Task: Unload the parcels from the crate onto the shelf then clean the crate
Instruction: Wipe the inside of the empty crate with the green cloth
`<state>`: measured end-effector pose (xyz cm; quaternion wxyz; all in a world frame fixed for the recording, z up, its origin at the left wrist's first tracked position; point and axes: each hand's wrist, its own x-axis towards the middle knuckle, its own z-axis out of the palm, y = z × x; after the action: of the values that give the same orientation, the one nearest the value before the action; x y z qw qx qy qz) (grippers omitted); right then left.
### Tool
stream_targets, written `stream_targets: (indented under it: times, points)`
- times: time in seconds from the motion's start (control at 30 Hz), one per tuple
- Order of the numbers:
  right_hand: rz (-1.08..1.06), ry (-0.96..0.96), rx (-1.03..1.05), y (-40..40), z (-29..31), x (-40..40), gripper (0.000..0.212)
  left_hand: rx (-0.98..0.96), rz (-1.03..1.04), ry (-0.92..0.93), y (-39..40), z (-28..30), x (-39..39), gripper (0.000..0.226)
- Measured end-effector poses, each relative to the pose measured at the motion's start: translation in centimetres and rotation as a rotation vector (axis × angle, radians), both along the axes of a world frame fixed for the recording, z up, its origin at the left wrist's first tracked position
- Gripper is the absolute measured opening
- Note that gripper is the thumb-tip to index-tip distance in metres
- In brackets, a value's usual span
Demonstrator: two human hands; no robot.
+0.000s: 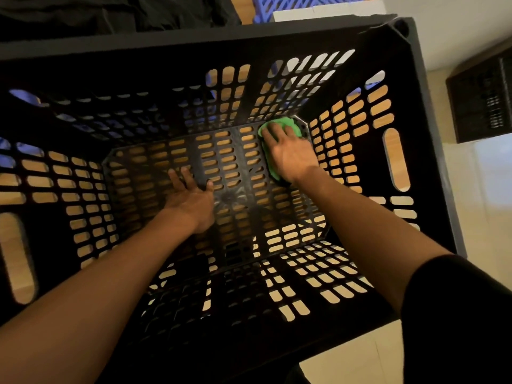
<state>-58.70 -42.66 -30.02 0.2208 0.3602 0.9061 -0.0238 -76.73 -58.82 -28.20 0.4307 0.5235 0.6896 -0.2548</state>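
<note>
A big black slotted crate [415, 87] fills the head view, and I look straight down into it. No parcels lie inside. Both my arms reach down to its floor. My right hand [291, 156] lies flat, fingers spread, pressing a green cloth [282, 124] against the floor at the far right corner. My left hand [191, 198] rests flat on the middle of the crate floor with straight fingers and holds nothing.
A wooden surface shows through the crate's slots. A blue slotted crate [293, 4] stands behind the far rim, next to a white surface. Pale floor tiles [484, 217] lie to the right, with a dark box [482, 98] at the far right.
</note>
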Motion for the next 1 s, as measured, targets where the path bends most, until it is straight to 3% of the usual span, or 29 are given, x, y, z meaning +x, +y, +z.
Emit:
stream_targets:
  times: [0.23,0.4,0.6,0.87,1.0]
  points:
    - [-0.015,-0.161,0.037,1.9,-1.1,2.0,0.091,0.006,-0.017,0.016,-0.1,0.1,0.0,0.074]
    - [-0.125,-0.221,0.090,2.1,-0.1,1.2,0.077,0.017,-0.028,0.018,-0.2,-0.1,-0.2,0.072]
    - [-0.287,-0.121,0.008,2.3,0.4,0.7,0.036,0.016,-0.043,0.013,-0.6,-0.1,-0.3,0.073]
    - [-0.451,0.075,-0.091,0.4,1.8,3.1,0.019,-0.015,0.015,0.001,0.2,0.2,0.0,0.071]
    - [-0.235,0.159,0.012,2.2,2.5,1.3,0.029,-0.017,0.015,-0.013,0.0,-0.1,-0.1,0.073]
